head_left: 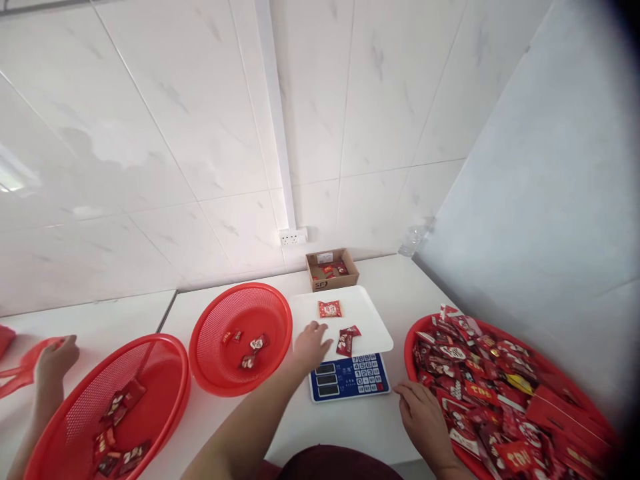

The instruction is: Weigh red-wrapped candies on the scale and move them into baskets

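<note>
A scale with a white tray (370, 327) and a blue keypad panel (349, 379) stands in front of me. On the tray lie a red packet (330, 309) and darker red packets (345, 342). My left hand (311, 345) is over the tray's left edge, fingers apart, beside the darker packets, holding nothing visible. Close to the panel's right side, my right hand (421, 413) rests near the rim of a red basket (410, 347) heaped with red packets (480, 390); its fingers are extended, with nothing seen in them.
Two red baskets (197, 333) (183, 373) holding a few packets stand left. A cardboard box (334, 283) with packets is behind the scale. Another person's hand (57, 357) holds red plastic (30, 363) at far left. A socket strip (293, 237) is on the wall.
</note>
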`<action>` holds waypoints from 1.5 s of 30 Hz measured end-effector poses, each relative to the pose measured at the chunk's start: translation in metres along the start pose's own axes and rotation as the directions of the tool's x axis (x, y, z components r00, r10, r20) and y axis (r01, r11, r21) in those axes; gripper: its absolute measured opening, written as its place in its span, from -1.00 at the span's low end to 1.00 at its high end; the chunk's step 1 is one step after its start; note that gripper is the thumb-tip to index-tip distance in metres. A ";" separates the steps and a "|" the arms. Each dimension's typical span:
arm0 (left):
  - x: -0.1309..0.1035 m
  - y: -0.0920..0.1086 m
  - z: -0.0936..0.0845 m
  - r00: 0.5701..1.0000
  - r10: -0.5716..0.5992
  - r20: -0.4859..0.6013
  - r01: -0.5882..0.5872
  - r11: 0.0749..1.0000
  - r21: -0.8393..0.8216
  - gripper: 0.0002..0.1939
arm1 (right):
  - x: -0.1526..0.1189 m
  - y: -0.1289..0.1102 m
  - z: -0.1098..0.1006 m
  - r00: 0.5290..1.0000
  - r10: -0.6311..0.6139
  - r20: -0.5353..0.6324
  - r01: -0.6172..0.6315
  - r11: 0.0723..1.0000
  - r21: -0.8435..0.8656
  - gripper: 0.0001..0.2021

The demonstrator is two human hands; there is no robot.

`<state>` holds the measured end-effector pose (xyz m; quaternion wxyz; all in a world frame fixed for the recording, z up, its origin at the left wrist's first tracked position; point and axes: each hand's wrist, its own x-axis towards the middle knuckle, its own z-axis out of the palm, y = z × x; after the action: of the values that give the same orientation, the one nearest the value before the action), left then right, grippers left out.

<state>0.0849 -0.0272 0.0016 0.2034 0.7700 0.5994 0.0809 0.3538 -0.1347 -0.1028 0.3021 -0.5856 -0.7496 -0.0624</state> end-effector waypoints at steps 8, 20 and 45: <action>0.041 0.041 0.030 0.988 0.014 0.155 -0.002 0.997 -0.076 -0.51 | 0.012 -0.005 0.001 0.974 0.153 0.167 -0.168 0.982 0.082 -0.73; -0.039 -0.068 -0.032 0.899 -0.384 -0.210 0.356 0.921 -0.159 -0.58 | 0.137 -0.048 0.036 0.834 0.073 0.546 -0.195 0.966 0.169 -0.52; -0.094 -0.084 0.001 0.920 -0.374 0.115 0.376 0.926 -0.004 -0.49 | 0.194 -0.087 0.056 0.738 0.156 0.657 -0.331 0.932 0.150 -0.60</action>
<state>-0.0144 -0.1002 -0.0226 0.2585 0.6416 0.7221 0.0049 0.2273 0.0264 -0.0230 0.1101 -0.6211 -0.7249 0.2769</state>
